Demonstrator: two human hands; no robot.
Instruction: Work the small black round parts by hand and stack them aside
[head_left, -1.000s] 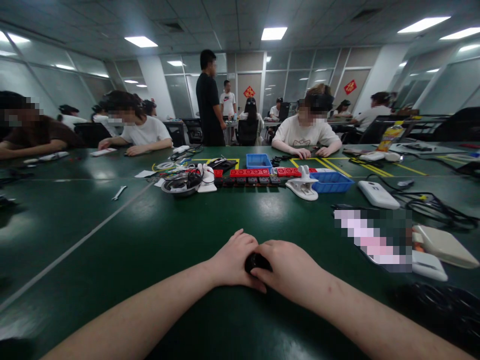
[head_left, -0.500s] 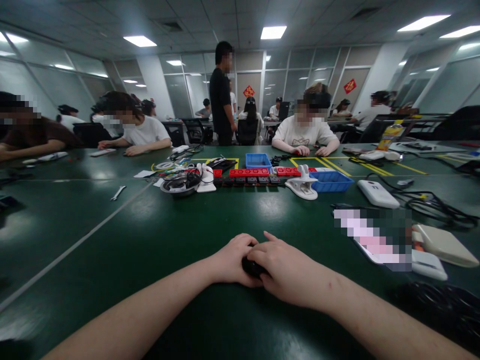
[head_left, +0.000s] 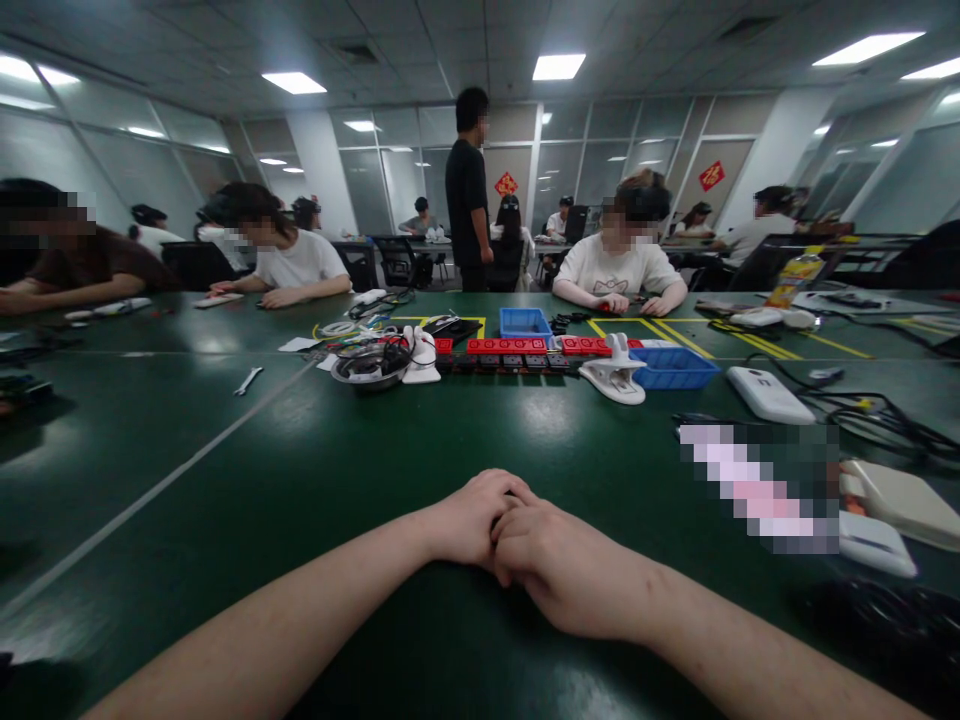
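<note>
My left hand [head_left: 472,518] and my right hand [head_left: 559,560] meet above the green table [head_left: 360,450], near the middle of the view. The fingers of both are curled and pressed together around something dark, of which only a sliver shows between them. What it is I cannot make out in this view. The right hand's fingers overlap the left hand's fingertips and cover most of the gap.
Beyond my hands are a metal bowl [head_left: 367,368] with cables, a white clamp [head_left: 616,372], red blocks [head_left: 508,346] and a blue tray [head_left: 675,369]. A wrench [head_left: 248,381] lies left; a white device [head_left: 769,394] and black cables lie right. People sit across the table.
My right hand's fingers have curled in further over the left hand, hiding the black rounded object that showed between them. The view has shifted slightly to the left.
</note>
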